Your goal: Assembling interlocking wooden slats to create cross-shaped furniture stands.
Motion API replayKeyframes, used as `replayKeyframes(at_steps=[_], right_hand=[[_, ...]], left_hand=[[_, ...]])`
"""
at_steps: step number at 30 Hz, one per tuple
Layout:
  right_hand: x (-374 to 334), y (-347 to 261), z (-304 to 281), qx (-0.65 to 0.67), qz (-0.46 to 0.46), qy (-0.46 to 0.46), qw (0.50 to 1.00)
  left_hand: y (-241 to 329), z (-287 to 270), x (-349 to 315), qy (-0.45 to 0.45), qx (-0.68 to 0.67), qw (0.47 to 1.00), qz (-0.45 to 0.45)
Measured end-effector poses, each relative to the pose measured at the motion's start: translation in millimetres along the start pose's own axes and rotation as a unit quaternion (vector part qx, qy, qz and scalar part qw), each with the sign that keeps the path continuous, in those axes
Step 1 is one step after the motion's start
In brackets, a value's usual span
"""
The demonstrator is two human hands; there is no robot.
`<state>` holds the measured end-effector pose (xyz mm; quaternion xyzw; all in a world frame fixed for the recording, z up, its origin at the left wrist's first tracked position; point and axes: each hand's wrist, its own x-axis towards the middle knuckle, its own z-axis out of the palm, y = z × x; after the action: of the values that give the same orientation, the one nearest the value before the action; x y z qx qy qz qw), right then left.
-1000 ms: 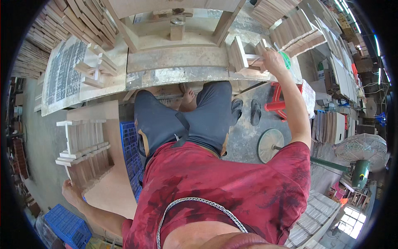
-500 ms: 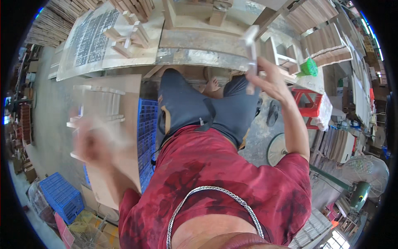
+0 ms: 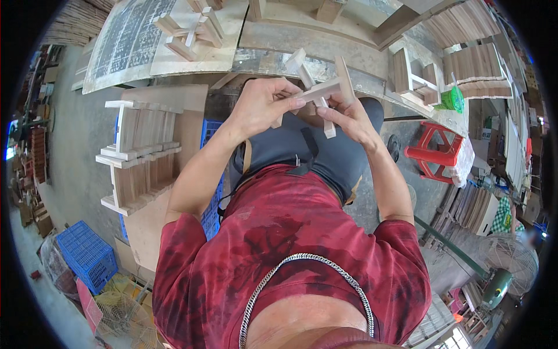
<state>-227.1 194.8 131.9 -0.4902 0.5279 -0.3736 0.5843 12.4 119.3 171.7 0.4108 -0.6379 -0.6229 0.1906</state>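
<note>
In front of my lap, my left hand (image 3: pixel 258 106) pinches one end of an H-shaped wooden frame (image 3: pixel 321 91), thumb along its crossbar. A second pale wooden piece (image 3: pixel 304 74), with a block at each visible end, lies across the first one near its middle. My right hand (image 3: pixel 354 119) is closed on this second piece, its thumb near the lower end and its fingers partly hidden behind the wood. The two pieces cross and appear to touch; how they fit at the crossing is hard to make out.
To my left, stacked H-shaped wooden frames (image 3: pixel 145 134) rest on a board. On the bench ahead stand a crossed wooden assembly (image 3: pixel 190 36), more stacked frames (image 3: pixel 474 67) and a green container (image 3: pixel 452 100). A red stool (image 3: pixel 433 148) stands right; a blue crate (image 3: pixel 87 256) lies lower left.
My left hand has come from the stack on the left to the middle, now holding an H-shaped frame. My right hand has lowered and moved inward with its wooden piece, and the two pieces now cross.
</note>
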Motion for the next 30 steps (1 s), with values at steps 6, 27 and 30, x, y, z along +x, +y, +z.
replayKeyframes(at_steps=[6, 27, 30], right_hand=[[12, 9, 1, 0.059, -0.032, -0.002, 0.998], [119, -13, -44, 0.219, -0.178, 0.244, 0.928], [149, -28, -56, 0.195, -0.230, 0.312, 0.901]], left_hand=[[-20, -4, 34, -0.067, -0.054, 0.996, 0.003], [13, -9, 105, 0.136, 0.131, 0.962, 0.198], [25, -16, 140, 0.184, 0.191, 0.939, 0.219]])
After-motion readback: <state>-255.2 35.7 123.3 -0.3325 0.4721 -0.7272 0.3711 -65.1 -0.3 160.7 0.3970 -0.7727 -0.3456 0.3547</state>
